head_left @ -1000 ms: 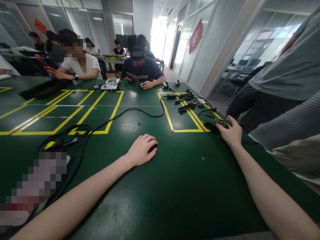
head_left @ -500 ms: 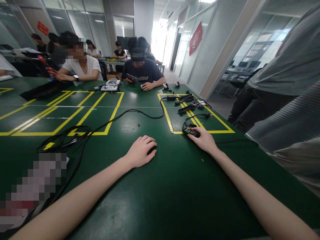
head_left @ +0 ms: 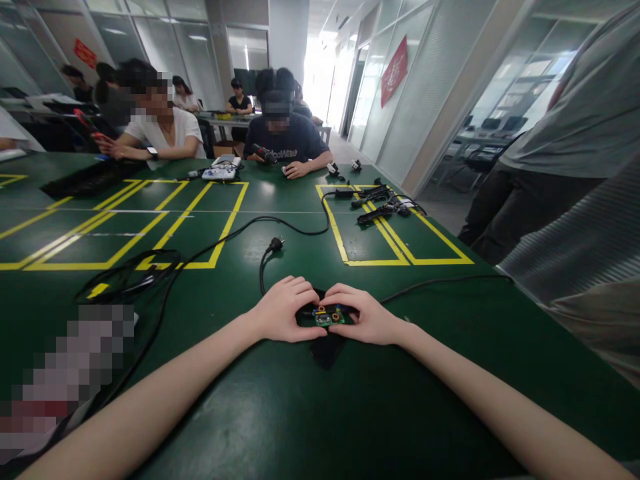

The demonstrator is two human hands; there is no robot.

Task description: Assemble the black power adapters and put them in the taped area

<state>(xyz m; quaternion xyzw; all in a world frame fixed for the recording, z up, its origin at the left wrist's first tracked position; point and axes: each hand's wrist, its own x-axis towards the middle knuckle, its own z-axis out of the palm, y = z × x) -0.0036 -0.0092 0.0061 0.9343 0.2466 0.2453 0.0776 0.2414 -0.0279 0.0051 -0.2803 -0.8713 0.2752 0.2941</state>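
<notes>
Between my two hands, low over the green table (head_left: 240,400), is a small green circuit board (head_left: 330,316) with copper-coloured coils. My left hand (head_left: 290,308) is curled round its left end and my right hand (head_left: 365,313) round its right end, thumbs at the near edge. A black cord with a plug (head_left: 275,245) comes out beyond my left hand, and another black cable (head_left: 445,281) leads off to the right. Under the board is a dark patch that I cannot make out clearly.
Black cables and adapters (head_left: 380,200) lie within yellow tape lines at the back right. A coiled black cable (head_left: 130,280) lies at the left. Across the table a person (head_left: 285,143) holds a dark tool. Another person (head_left: 555,147) stands at the right edge.
My right hand has moved left and nearer with the circuit board, bringing it to my left hand, which now grips it too. The plug has come along and lies beyond my left hand.
</notes>
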